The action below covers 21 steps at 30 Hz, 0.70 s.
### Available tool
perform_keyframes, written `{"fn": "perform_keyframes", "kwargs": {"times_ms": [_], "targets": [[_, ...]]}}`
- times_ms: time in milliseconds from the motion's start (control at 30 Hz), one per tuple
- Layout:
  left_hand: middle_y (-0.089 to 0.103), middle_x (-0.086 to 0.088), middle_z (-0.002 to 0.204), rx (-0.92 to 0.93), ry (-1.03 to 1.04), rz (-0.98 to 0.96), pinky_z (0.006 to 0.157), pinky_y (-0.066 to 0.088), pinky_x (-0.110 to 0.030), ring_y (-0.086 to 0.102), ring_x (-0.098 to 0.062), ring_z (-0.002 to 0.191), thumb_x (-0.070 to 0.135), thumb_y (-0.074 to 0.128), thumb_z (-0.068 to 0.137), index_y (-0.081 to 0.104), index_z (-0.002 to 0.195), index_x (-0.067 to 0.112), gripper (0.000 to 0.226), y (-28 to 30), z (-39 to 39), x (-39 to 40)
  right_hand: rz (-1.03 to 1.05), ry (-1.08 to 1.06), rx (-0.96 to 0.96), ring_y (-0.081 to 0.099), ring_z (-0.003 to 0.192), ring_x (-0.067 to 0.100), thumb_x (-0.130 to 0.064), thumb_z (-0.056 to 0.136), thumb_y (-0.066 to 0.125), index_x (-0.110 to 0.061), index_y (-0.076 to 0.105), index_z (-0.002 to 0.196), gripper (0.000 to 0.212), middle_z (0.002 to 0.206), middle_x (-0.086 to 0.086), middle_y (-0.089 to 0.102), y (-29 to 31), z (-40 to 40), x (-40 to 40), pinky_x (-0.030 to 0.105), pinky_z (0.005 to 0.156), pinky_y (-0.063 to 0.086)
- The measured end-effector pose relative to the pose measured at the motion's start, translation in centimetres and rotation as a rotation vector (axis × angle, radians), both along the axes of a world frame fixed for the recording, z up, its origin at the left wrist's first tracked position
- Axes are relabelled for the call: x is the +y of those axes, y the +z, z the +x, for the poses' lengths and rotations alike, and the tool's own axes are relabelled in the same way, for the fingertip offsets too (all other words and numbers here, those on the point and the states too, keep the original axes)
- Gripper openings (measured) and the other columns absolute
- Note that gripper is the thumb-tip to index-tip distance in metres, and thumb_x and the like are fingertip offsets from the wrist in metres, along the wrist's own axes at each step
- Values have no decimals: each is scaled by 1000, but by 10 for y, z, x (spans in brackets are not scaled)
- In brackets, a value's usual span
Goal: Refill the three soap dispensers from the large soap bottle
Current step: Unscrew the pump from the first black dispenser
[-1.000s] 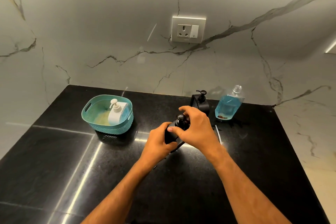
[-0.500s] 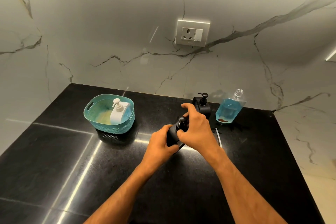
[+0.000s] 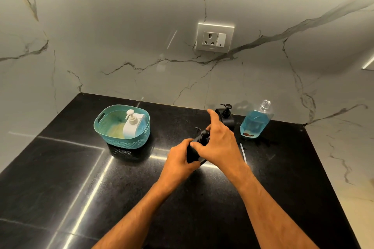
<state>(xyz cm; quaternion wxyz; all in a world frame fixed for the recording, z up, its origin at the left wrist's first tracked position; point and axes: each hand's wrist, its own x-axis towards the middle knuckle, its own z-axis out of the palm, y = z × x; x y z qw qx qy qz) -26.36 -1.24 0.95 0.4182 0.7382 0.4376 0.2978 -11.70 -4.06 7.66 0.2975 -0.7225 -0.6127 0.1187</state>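
black dispenser gripped by left hand, right hand fingers pinching its pump

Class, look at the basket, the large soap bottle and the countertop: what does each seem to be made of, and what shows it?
Basket: teal moulded plastic, matt, by its perforated wall and cut-out handle.
Large soap bottle: clear glossy plastic, probably; blue liquid shows through.
Countertop: polished black stone, likely granite; speckled, mirrors the lights.
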Motion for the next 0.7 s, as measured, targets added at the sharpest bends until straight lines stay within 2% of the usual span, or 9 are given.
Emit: {"fn": "perform_keyframes", "kwargs": {"times_ms": [100, 233, 333, 400, 467, 500, 600, 700], "targets": [[70, 15, 98, -3, -10, 12, 76, 55, -23, 66, 0, 92, 22, 83, 78, 64, 122, 20, 48, 1, 0, 0, 2, 30, -18, 62, 76, 12, -20, 76, 81, -14, 25, 157, 98, 87, -5, 61, 2, -1, -1, 25, 80, 58], [68, 18, 99, 10, -18, 1, 77, 55, -21, 64, 3, 94, 24, 82, 77, 63, 119, 23, 46, 1, -1, 0, 9, 49, 28, 67, 81, 14, -8, 72, 80, -15, 38, 150, 89, 92, 0, 69, 5, 2, 0, 22, 78, 57], [66, 20, 97, 26, -17, -10, 79, 57, -24, 62, 6, 96, 23, 81, 76, 62, 120, 26, 48, -1, -2, 0, 13, 50, 70, 67, 85, 14, -6, 70, 81, -17, 45, 141, 81, 95, -1, 70, 11, 5, 3, 10, 74, 51], [67, 19, 98, 40, -12, -18, 79, 59, -28, 63, 4, 94, 21, 81, 76, 62, 123, 26, 50, -3, -2, 0, 23, 51, 82, 67, 85, 14, -6, 69, 81, -18, 48, 135, 75, 96, -1, 70, 16, 7, 4, 11, 74, 52], [65, 21, 97, 41, -7, -11, 79, 57, -24, 62, 7, 95, 20, 81, 77, 62, 123, 27, 51, -4, -2, 0, 42, 43, 70, 68, 85, 16, -8, 68, 80, -18, 53, 128, 67, 97, 0, 69, 22, 11, 4, 21, 77, 58], [64, 23, 96, 36, -3, -1, 79, 56, -19, 61, 10, 96, 21, 82, 77, 62, 124, 27, 51, -5, -2, 0, 55, 38, 62, 67, 85, 16, -9, 68, 81, -18, 56, 125, 63, 97, 0, 69, 24, 12, 4, 20, 77, 57], [65, 24, 96, 35, 16, 21, 79, 51, -13, 60, 12, 97, 18, 82, 77, 63, 125, 25, 52, -8, -3, 2, 87, 19, 41, 65, 85, 11, -12, 70, 83, -17, 65, 116, 49, 98, -3, 69, 30, 17, 2, 6, 73, 49], [68, 21, 99, 38, 41, 29, 78, 54, -19, 63, 8, 96, 17, 83, 77, 63, 126, 24, 54, -13, -4, 5, 104, 9, 18, 66, 85, 9, -17, 72, 84, -20, 74, 108, 38, 95, -4, 72, 37, 21, 0, 18, 80, 58]]}}
